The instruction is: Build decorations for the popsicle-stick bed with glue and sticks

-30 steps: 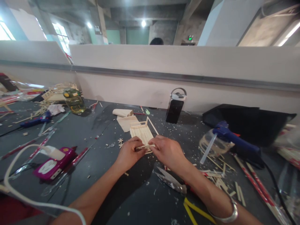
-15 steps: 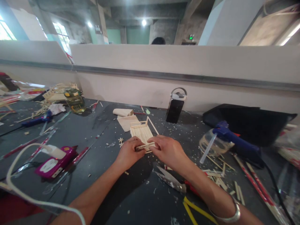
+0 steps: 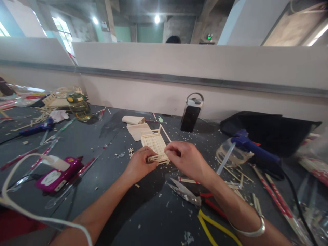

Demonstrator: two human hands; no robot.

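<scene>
Head view: my left hand [image 3: 140,161] grasps the near end of a stick model [image 3: 154,141], inward from the far edge of the bench [image 3: 123,212]; whether my curled right hand [image 3: 188,158] grips anything, I cannot tell.

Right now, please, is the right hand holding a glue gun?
No, the right hand is by the stick model, away from either glue gun.

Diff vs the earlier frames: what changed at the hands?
Right hand came off the near end of the stick model, shifting slightly right and away from the wearer; can't tell if it touches the model's side. Left hand stays at the near-left corner. Pliers and right-side glue gun unmoved.
</scene>
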